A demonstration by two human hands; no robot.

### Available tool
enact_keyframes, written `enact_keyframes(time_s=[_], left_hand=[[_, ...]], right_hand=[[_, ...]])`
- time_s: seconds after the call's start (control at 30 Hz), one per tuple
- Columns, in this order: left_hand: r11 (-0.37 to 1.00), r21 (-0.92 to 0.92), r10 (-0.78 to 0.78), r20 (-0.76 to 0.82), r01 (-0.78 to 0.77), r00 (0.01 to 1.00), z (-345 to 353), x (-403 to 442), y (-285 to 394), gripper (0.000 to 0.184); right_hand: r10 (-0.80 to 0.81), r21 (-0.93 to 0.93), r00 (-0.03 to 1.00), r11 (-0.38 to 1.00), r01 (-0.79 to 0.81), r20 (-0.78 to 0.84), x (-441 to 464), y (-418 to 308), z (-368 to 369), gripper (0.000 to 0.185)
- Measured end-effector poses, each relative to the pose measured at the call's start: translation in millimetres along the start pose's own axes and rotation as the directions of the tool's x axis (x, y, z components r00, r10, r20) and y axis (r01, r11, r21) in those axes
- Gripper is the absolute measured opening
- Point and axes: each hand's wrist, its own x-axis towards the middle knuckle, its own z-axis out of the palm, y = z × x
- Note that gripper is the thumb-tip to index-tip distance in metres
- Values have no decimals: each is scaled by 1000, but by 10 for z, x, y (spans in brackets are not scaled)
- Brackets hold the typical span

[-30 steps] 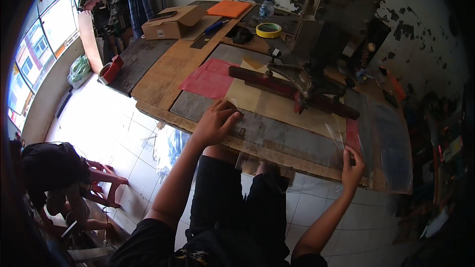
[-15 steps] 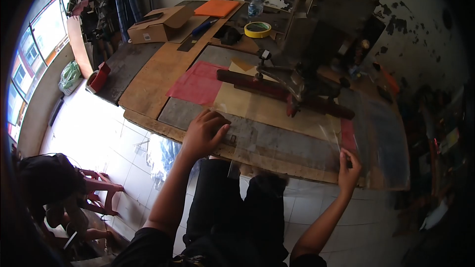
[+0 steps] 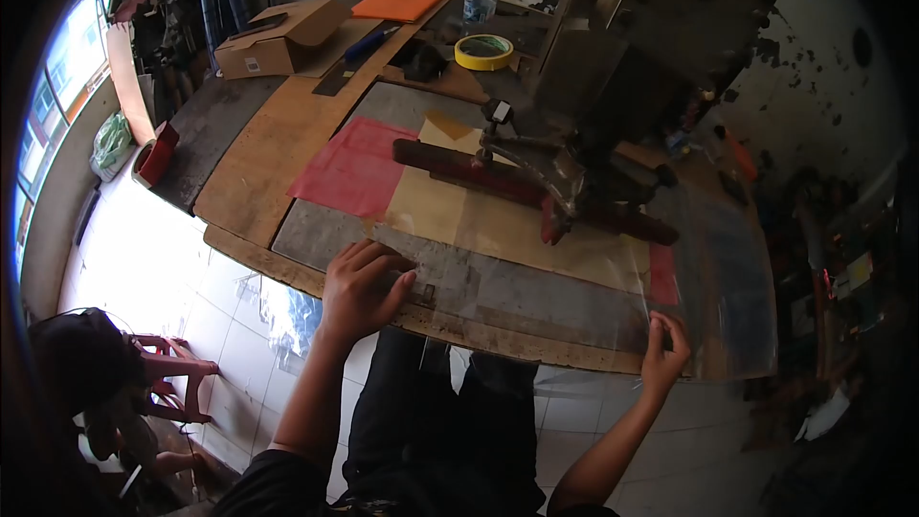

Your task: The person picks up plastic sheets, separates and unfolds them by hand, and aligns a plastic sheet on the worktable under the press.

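Observation:
A clear plastic sheet (image 3: 546,311) lies along the front of the worktable, under the bar of a press. At its right front corner, my right hand (image 3: 667,347) pinches the film between thumb and fingertips. My left hand (image 3: 362,289) rests on the table's front edge near the sheet's left side, fingers loosely bent and thumb apart; its fingertips are partly hidden. Behind the film, the dark red press bar (image 3: 522,184) crosses over a cream strip (image 3: 426,196) and a red cloth-like piece (image 3: 349,163).
On the table's far side are a cardboard box (image 3: 263,50), a yellow tape roll (image 3: 483,52), a water bottle (image 3: 480,2) and an orange folder (image 3: 399,3). More clear film (image 3: 737,297) lies at right. A person (image 3: 86,373) sits low at left by a red stool (image 3: 172,373).
The view has shifted slightly, so the table and press appear a little lower and further left. Both hands stay at the table's front edge, the right still pinching the film.

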Motion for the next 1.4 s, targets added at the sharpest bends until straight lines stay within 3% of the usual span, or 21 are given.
enact_keyframes(time_s=[0.5, 1.4], left_hand=[[1000, 2, -17, -5, 17, 1000, 17, 3, 16, 9], [998, 19, -56, 9, 56, 998, 33, 1, 35, 9]], right_hand=[[-124, -28, 986, 992, 121, -114, -11, -35, -10, 17], [-105, -8, 989, 994, 105, -105, -12, -47, -9, 20]])
